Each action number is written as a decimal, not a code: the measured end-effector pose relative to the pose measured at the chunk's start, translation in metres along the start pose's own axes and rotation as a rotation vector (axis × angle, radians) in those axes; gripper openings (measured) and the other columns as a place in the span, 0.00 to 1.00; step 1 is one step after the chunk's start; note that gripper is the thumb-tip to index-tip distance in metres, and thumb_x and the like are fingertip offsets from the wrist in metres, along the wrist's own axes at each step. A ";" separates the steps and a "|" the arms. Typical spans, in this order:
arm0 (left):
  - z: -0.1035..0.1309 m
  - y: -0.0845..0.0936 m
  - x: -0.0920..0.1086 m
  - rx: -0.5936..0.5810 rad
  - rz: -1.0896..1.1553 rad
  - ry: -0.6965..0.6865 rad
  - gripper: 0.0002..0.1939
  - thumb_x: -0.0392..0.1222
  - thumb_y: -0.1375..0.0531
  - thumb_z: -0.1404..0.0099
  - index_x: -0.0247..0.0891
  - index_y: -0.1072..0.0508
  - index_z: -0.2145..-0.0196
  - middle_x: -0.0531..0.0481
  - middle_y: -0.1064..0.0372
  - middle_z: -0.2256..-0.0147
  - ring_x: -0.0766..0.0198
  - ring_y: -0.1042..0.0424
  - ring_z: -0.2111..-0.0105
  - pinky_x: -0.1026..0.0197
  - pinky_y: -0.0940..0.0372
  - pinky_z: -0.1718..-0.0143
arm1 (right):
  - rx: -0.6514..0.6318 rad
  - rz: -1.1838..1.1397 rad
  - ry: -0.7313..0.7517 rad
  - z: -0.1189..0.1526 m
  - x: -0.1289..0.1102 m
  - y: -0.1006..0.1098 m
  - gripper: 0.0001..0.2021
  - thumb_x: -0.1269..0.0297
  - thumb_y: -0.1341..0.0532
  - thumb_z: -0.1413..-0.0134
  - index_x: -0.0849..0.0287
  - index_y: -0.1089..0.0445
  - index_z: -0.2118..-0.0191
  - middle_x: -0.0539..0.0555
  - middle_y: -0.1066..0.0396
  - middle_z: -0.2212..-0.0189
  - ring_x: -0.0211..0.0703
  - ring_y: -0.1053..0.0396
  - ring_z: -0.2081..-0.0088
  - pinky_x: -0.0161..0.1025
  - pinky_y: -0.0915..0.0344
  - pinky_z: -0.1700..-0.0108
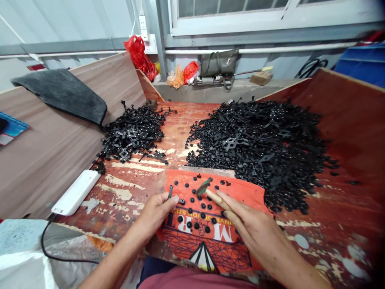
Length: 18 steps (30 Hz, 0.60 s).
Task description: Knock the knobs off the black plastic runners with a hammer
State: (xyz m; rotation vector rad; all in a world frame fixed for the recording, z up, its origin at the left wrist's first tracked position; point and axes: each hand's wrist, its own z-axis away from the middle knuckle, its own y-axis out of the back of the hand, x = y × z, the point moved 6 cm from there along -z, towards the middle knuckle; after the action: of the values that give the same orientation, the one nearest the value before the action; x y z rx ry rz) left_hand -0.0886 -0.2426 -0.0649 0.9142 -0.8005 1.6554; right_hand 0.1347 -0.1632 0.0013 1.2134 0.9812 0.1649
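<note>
On the orange-red printed cloth (248, 194), my left hand (155, 212) pinches a small black metal strip (171, 191) between thumb and fingers. A round-ended black piece (181, 201) lies by the thumb tip. My right hand (251, 220) is wrapped round the pale wooden handle of a small hammer (216, 198). Its dark green head (203, 187) is over the cloth, to the right of my left hand. Several round black buttons (196, 226) are spread across the cloth, some partly behind the hammer.
A big heap of black parts (258, 136) lies at the right, a smaller heap of linked pieces (130, 132) at the left. A white power bank (76, 192) with a black cable sits near the left board. A grey cloth (66, 94) hangs over that board.
</note>
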 end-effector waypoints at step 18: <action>-0.005 0.007 -0.005 0.104 -0.259 -0.100 0.19 0.58 0.39 0.42 0.37 0.22 0.72 0.50 0.23 0.74 0.57 0.28 0.72 0.63 0.39 0.72 | 0.048 0.084 0.193 0.009 -0.029 -0.017 0.31 0.73 0.52 0.35 0.46 0.54 0.29 0.53 0.22 0.57 0.43 0.22 0.61 0.37 0.26 0.58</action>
State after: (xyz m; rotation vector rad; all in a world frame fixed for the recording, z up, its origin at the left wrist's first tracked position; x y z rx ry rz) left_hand -0.0950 -0.2423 -0.0717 1.1316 -0.6374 1.4430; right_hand 0.1171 -0.1928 0.0030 1.3015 1.1066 0.3312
